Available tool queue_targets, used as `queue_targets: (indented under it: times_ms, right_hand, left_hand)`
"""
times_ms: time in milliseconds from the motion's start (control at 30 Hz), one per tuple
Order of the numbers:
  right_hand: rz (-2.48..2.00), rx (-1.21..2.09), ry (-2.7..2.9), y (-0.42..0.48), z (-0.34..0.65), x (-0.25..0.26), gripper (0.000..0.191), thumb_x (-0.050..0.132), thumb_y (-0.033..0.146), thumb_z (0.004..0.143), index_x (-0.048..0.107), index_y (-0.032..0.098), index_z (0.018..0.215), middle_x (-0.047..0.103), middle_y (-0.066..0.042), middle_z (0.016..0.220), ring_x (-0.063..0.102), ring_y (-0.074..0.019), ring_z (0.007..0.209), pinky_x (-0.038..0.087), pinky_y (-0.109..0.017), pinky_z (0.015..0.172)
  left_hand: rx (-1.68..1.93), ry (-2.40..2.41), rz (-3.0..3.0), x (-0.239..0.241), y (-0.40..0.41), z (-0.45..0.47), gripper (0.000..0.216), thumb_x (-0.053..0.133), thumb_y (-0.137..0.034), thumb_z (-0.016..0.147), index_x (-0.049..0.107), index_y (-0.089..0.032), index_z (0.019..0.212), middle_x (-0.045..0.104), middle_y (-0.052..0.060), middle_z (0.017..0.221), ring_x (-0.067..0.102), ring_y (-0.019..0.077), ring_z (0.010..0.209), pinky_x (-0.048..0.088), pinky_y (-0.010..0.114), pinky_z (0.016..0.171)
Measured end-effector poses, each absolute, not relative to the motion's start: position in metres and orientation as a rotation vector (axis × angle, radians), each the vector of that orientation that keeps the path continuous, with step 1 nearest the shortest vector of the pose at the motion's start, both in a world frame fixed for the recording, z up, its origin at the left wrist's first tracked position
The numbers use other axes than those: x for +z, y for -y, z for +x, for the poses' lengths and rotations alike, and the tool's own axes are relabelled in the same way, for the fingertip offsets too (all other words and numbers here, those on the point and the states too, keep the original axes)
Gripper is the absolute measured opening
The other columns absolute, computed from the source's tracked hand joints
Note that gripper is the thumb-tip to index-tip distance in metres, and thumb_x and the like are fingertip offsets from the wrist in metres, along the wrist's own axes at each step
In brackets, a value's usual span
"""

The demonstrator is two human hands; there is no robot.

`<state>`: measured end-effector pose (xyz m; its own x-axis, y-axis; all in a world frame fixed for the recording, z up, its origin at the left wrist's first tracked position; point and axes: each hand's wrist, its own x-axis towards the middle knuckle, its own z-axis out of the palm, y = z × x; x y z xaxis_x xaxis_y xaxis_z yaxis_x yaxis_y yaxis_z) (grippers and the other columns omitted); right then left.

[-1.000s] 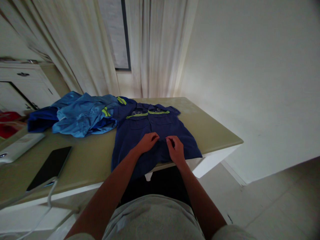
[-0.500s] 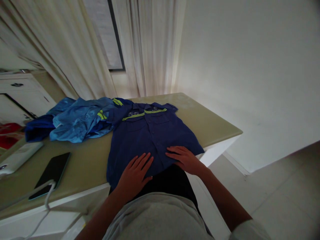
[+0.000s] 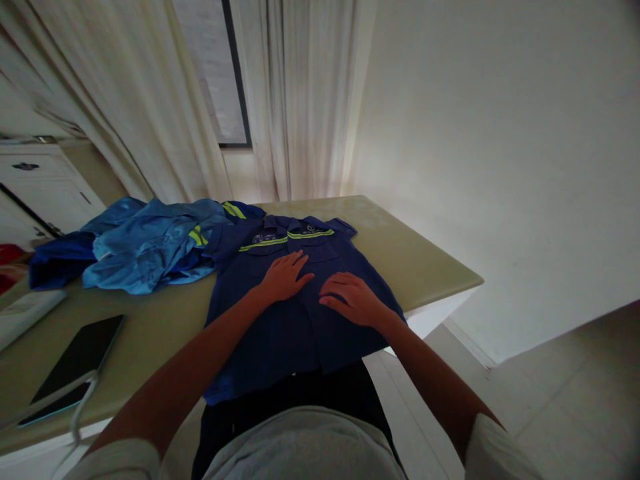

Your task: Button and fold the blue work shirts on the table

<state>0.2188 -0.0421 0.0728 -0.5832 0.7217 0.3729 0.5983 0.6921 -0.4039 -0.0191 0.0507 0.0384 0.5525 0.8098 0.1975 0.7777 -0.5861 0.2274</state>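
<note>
A navy short-sleeved work shirt (image 3: 280,333) lies spread front side up, its collar away from me and its hem hanging over the table's near edge. Yellow-green stripes cross its chest. My left hand (image 3: 286,277) rests flat on the shirt just below the left chest pocket, fingers extended. To the right of the button line, my right hand (image 3: 353,298) lies on the fabric with its fingers bent slightly and the thumb apart. Neither hand grips the cloth.
A heap of blue clothes (image 3: 150,240) touches the shirt's left sleeve. Left of me are a dark tablet-like device (image 3: 75,367), a white cable (image 3: 83,400) and a white box-like object (image 3: 30,317). The table's (image 3: 420,260) right edge drops to the floor; curtains (image 3: 315,100) hang behind.
Both hands have slid forward from near the shirt's hem to its middle. The hem now hangs closer to my body. The view has shifted slightly.
</note>
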Motion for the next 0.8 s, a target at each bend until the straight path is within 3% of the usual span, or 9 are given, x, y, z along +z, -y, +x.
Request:
queue_targets:
  times_ms: [67, 233, 333, 433, 500, 600, 700, 800]
  right_hand:
    - [-1.006, 0.281, 2.325, 0.005, 0.210, 0.077, 0.028, 0.055, 0.043, 0.106, 0.076, 0.024, 0.107, 0.075, -0.007, 0.111, 0.067, -0.0228, 0.111, 0.046, -0.039, 0.107]
    - [-1.172, 0.312, 2.118, -0.091, 0.212, 0.066, 0.025, 0.057, 0.036, 0.104, 0.071, 0.019, 0.116, 0.075, -0.008, 0.113, 0.070, -0.0195, 0.104, 0.051, -0.032, 0.097]
    - [-1.337, 0.265, 2.049, -0.146, 0.211, 0.056, 0.030, 0.059, 0.036, 0.103, 0.068, 0.016, 0.124, 0.073, -0.011, 0.118, 0.069, -0.0202, 0.108, 0.049, -0.033, 0.101]
    - [-1.484, 0.214, 2.068, -0.197, 0.196, 0.051, 0.040, 0.059, 0.044, 0.103, 0.067, 0.013, 0.127, 0.070, -0.016, 0.127, 0.065, -0.0244, 0.121, 0.045, -0.035, 0.107]
    - [-1.617, 0.281, 2.114, -0.228, 0.181, 0.050, 0.051, 0.055, 0.055, 0.103, 0.070, 0.011, 0.124, 0.070, -0.021, 0.128, 0.065, -0.0298, 0.123, 0.046, -0.039, 0.106]
    - [-1.798, 0.502, 2.157, -0.266, 0.159, 0.048, 0.067, 0.054, 0.069, 0.098, 0.074, 0.007, 0.113, 0.072, -0.028, 0.121, 0.067, -0.0379, 0.119, 0.050, -0.045, 0.099]
    - [-1.777, 0.627, 2.179, -0.291, 0.147, 0.044, 0.066, 0.056, 0.072, 0.096, 0.077, 0.009, 0.104, 0.075, -0.027, 0.113, 0.071, -0.0374, 0.111, 0.053, -0.043, 0.093]
    - [-1.662, 0.706, 2.228, -0.304, 0.146, 0.036, 0.059, 0.053, 0.067, 0.100, 0.078, 0.015, 0.093, 0.079, -0.018, 0.106, 0.074, -0.0304, 0.099, 0.055, -0.037, 0.086]
  left_hand:
    - [0.364, -1.405, 2.643, 0.022, -0.066, -0.013, 0.068, 0.048, -0.059, 0.101, 0.047, -0.018, 0.156, 0.034, 0.019, 0.169, 0.030, 0.0365, 0.157, 0.022, 0.056, 0.126]
    - [0.370, -1.350, 2.656, -0.007, -0.036, -0.019, 0.078, 0.037, -0.069, 0.101, 0.042, -0.019, 0.160, 0.028, 0.020, 0.171, 0.021, 0.0353, 0.160, 0.018, 0.058, 0.127]
    - [0.369, -1.305, 2.669, -0.007, -0.006, -0.025, 0.078, 0.040, -0.070, 0.100, 0.039, -0.024, 0.162, 0.028, 0.017, 0.172, 0.023, 0.0354, 0.160, 0.021, 0.059, 0.126]
    - [0.378, -1.265, 2.683, 0.002, 0.009, -0.024, 0.076, 0.047, -0.073, 0.096, 0.043, -0.031, 0.159, 0.038, 0.015, 0.168, 0.034, 0.0383, 0.154, 0.030, 0.060, 0.121]
    - [0.374, -1.259, 2.673, 0.013, 0.004, -0.020, 0.066, 0.048, -0.072, 0.096, 0.057, -0.032, 0.148, 0.053, 0.015, 0.156, 0.049, 0.0390, 0.141, 0.039, 0.058, 0.113]
    - [0.412, -1.237, 2.550, 0.033, -0.031, -0.015, 0.041, 0.046, -0.057, 0.102, 0.071, -0.028, 0.116, 0.073, 0.011, 0.117, 0.067, 0.0304, 0.106, 0.050, 0.047, 0.093]
    - [0.624, -1.315, 2.350, 0.047, -0.094, -0.021, 0.028, 0.046, -0.040, 0.104, 0.068, -0.024, 0.097, 0.073, 0.005, 0.090, 0.067, 0.0217, 0.081, 0.050, 0.035, 0.078]
    - [0.925, -1.595, 2.240, 0.050, -0.166, -0.040, 0.022, 0.047, -0.032, 0.101, 0.065, -0.021, 0.097, 0.073, 0.006, 0.094, 0.068, 0.0221, 0.086, 0.051, 0.034, 0.083]
